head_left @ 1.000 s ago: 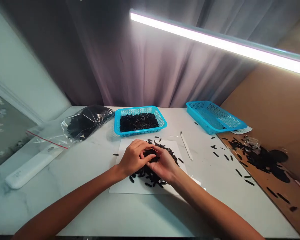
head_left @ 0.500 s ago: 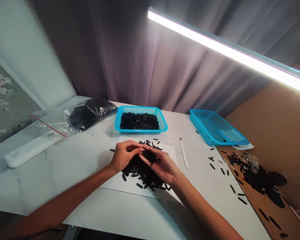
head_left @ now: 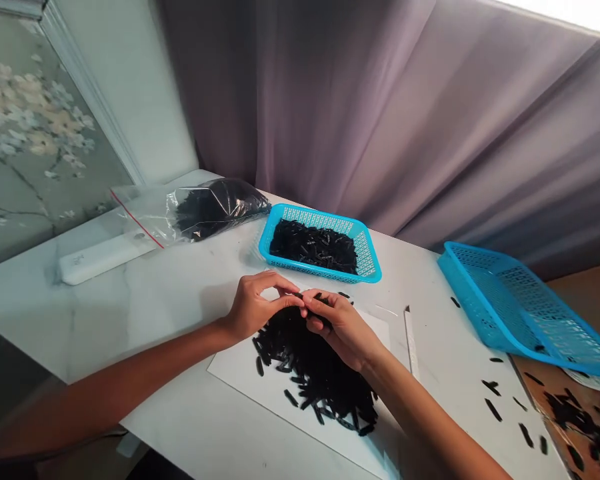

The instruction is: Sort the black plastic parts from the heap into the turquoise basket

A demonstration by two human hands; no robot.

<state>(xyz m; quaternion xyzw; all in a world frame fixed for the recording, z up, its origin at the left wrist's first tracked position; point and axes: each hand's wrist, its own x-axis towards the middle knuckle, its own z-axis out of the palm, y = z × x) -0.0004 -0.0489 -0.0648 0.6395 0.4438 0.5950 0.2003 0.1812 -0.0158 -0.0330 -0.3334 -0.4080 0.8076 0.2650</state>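
Note:
Many small black strips form a pile (head_left: 320,367) on a white sheet (head_left: 240,373) in the middle. Above the pile's far end, my left hand (head_left: 265,300) pinches the end of a black strip between thumb and index finger. Touching it at the fingertips is my right hand (head_left: 337,320), its fingers curled round several black strips. Just beyond the hands stands a blue basket (head_left: 373,257) holding black strips (head_left: 315,247).
A clear bag of black pieces (head_left: 215,207) lies at the back left over a white bar-shaped object (head_left: 105,259). Right of the sheet is a slim white tool (head_left: 411,343). Another blue basket (head_left: 510,300) and scattered strips (head_left: 493,410) are farther right.
The view has turned left and tilted, so the table items appear shifted right. My right hand's fingers have curled closer round the black strips, with its thumb now near my left fingertips.

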